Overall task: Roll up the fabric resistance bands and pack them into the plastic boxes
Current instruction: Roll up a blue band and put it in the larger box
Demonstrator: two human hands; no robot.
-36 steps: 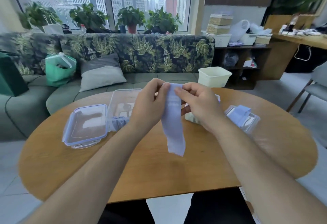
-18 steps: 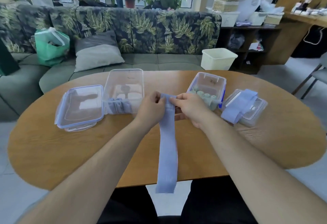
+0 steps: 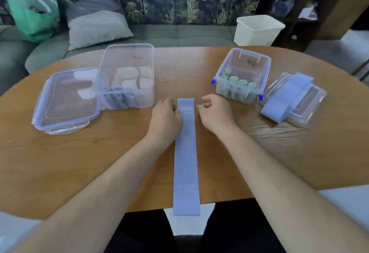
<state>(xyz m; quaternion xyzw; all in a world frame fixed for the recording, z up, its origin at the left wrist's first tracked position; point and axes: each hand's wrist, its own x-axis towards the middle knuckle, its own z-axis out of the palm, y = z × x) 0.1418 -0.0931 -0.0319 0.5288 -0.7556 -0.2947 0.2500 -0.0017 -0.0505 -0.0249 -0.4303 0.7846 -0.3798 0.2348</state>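
**Head view.** A blue fabric band lies flat and unrolled along the middle of the wooden worktop, and its near end hangs over the worktop's edge. Close to that end we read pale print, "20". The characters beside it are too blurred to make out, as is a faint patch of print at the far end.

The left hand rests against the band's left edge at the far end with its fingers curled. We cannot tell whether it pinches the fabric. The right hand sits just beside the right edge, fingers loosely curled and grasping nothing.

To the left stands a clear box holding rolled blue bands, with its lid touching its left side. To the right, a clip-sided box holds rolled green bands. Just beside it, a second blue band lies draped across another lid.
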